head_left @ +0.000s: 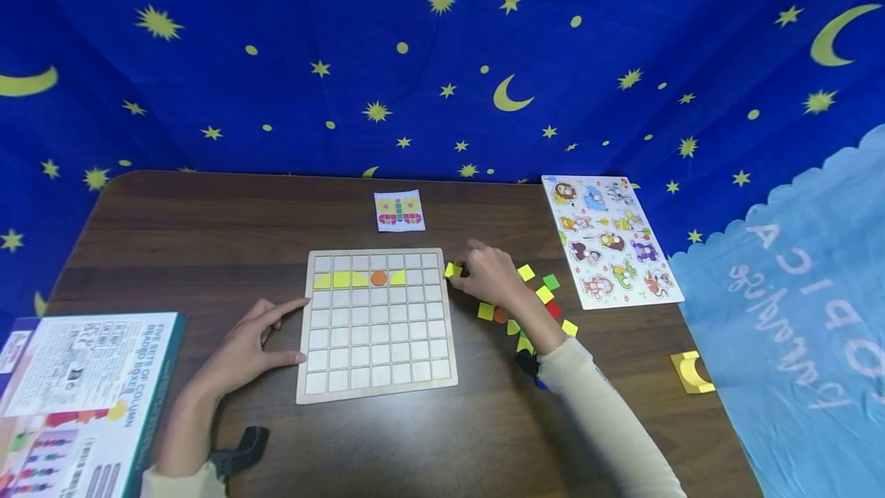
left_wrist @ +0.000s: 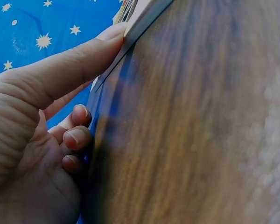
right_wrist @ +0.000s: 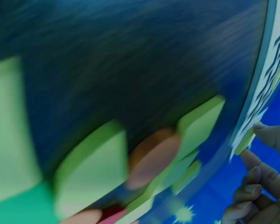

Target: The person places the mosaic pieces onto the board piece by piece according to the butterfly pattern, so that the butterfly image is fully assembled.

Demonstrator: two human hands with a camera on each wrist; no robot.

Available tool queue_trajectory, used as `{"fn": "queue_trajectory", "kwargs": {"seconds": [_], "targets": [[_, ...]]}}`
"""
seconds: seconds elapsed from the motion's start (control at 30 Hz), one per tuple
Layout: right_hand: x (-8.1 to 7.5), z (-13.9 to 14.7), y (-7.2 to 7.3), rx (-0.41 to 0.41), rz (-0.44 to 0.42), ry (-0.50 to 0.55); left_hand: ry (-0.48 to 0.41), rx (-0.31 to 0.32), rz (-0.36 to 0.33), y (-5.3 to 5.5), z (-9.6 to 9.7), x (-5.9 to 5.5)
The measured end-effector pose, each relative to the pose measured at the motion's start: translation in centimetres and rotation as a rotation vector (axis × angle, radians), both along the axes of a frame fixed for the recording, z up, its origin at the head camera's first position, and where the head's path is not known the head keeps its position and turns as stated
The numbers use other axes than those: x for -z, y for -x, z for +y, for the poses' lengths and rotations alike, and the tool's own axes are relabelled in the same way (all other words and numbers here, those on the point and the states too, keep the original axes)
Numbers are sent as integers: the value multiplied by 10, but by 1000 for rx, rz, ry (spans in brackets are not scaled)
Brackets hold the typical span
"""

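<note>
A pale wooden grid board [head_left: 380,336] lies in the middle of the table. Its second row holds several yellow pieces [head_left: 342,280] and an orange disc [head_left: 379,278]. My left hand [head_left: 252,344] touches the board's left edge with thumb and index finger spread apart; in the left wrist view the thumb [left_wrist: 79,65] lies straight against that edge, the other fingers loosely bent. Beside the top right corner of the board, my right hand [head_left: 489,273] pinches a yellow tile [head_left: 452,270] between thumb and fingertip. The right wrist view shows this tile [right_wrist: 244,141] edge-on.
Loose yellow, green, red and orange pieces [head_left: 545,295] are scattered under and around the right forearm. Behind the board lies a butterfly pattern card [head_left: 399,202]. An animal puzzle [head_left: 588,256] lies at the back right, a yellow arch block [head_left: 684,375] at the right edge, a large box [head_left: 148,375] at left.
</note>
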State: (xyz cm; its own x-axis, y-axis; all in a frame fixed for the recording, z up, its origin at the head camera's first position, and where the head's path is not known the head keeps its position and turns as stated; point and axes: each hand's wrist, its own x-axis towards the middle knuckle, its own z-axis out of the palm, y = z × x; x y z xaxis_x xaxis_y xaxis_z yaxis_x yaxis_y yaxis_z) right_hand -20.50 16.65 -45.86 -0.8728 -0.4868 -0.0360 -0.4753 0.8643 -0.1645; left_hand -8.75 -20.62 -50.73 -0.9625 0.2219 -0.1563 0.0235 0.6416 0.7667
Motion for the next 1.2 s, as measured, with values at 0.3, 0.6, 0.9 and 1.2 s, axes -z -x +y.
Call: {"fn": "queue_trajectory", "kwargs": {"seconds": [0.3, 0.6, 0.9, 1.2], "targets": [[2, -33, 2, -121, 19, -10, 3, 5, -15, 0, -1, 1], [6, -48, 5, -190, 45, -33, 19, -2, -32, 1, 1, 1], [7, -52, 7, -207, 24, -15, 13, 0, -17, 1, 0, 1], [2, -52, 7, -180, -58, -67, -1, 1, -1, 0, 0, 2]]}}
